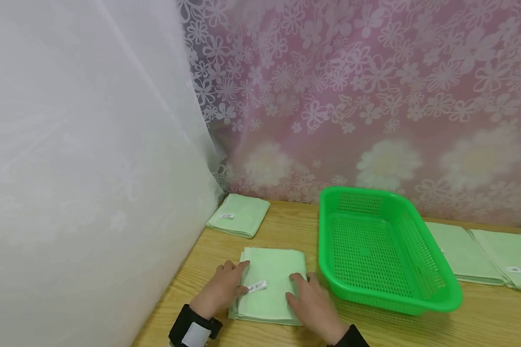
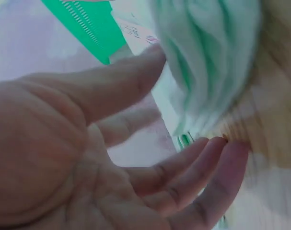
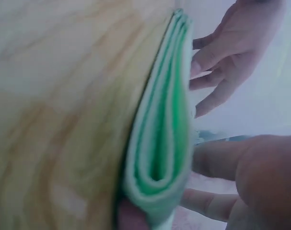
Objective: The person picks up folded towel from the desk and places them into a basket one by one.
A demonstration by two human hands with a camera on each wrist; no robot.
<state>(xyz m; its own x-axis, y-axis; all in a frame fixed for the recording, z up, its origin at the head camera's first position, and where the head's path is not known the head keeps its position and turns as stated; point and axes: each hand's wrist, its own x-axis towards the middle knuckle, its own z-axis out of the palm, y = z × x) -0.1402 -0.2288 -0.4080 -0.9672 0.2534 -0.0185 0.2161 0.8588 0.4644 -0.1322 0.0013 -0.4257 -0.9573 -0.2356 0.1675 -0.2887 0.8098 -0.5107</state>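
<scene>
A folded pale green towel [image 1: 278, 270] lies flat on the wooden table, its white label [image 1: 257, 286] facing up near the left side. My left hand [image 1: 223, 288] is at the towel's left edge, thumb tip beside the label and forefinger near the far left corner. In the left wrist view its other fingers reach down to the tabletop, loosely extended. At the opposite edge, my right hand [image 1: 314, 306] touches the towel's top with thumb and forefinger. One fingertip [image 3: 133, 215] shows low against the rounded fold in the right wrist view. Both hands look relaxed.
To the right stands a green plastic basket [image 1: 386, 299] with perforated walls and floor. Another folded towel [image 1: 243, 212] lies at the back left; two more, including one towel [image 1: 512, 246], lie right of the basket. A white curtain [image 1: 91, 168] borders the table's left side.
</scene>
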